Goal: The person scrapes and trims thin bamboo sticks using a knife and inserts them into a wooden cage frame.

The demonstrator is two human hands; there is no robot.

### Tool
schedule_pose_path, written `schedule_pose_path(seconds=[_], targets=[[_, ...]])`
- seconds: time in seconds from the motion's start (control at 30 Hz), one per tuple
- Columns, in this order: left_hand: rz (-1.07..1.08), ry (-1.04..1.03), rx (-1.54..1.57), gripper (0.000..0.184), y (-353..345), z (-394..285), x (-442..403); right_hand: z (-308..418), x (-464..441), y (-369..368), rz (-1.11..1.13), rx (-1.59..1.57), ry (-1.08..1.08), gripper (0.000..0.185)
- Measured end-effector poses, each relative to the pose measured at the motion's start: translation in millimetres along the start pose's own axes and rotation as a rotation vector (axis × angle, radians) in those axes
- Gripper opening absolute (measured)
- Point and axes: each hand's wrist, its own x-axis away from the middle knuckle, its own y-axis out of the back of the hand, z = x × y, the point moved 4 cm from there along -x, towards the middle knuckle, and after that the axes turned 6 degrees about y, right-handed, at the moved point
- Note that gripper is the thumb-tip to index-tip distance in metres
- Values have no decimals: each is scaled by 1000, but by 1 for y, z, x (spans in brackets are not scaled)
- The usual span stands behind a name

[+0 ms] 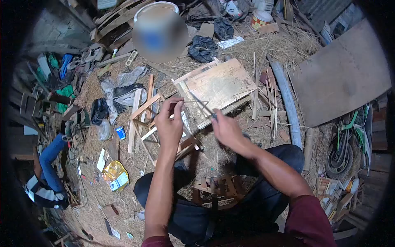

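My left hand (170,123) is raised over the near left corner of a low wooden work surface (222,80). Its thumb and fingers pinch one end of a thin stick (195,101), which points to the right. My right hand (227,131) is closed around the dark handle of what looks like a knife (199,100). The narrow blade slants up and left, crossing the stick in this view; whether they touch I cannot tell. Sawdust or shavings lie on the boards below. Left of the work surface stands a small wooden frame (145,108), near my left hand.
Straw and scraps cover the ground. A long grey pipe (286,101) and a large brown board (345,76) lie to the right, beside a small motorbike (343,144). On the left are a blue cup (120,132), a yellow packet (115,176) and another person's denim-clad leg (50,164).
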Motion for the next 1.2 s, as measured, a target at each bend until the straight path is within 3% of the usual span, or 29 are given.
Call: schedule_pose_path(seconds=[0.1, 0.2, 0.53, 0.63, 0.77, 0.83, 1.0, 1.03, 1.1, 1.2], targets=[[38, 34, 18, 9, -9, 10, -6, 10, -3, -8, -131, 28, 142, 21], [118, 135, -88, 12, -20, 23, -5, 16, -15, -2, 2, 73, 105, 18], [60, 166, -39, 14, -33, 39, -14, -9, -47, -19, -32, 132, 105, 24], [73, 143, -59, 14, -32, 41, -14, -30, -49, -32, 76, 17, 49, 27], [56, 145, -81, 13, -27, 49, -16, 0, -47, -16, 204, 64, 66, 25], [12, 172, -22, 12, -26, 49, -15, -19, -54, -16, 94, 51, -6, 16], [37, 159, -36, 11, -22, 52, -19, 3, -54, -21, 110, 134, 139, 13], [42, 185, -28, 11, -20, 51, -17, -8, -58, -19, 268, 4, -140, 19], [81, 185, -86, 11, -19, 46, -13, -26, -64, -13, 210, 222, -42, 21], [118, 135, -88, 11, -25, 41, -13, -8, -56, -19, 196, 150, 22, 20]])
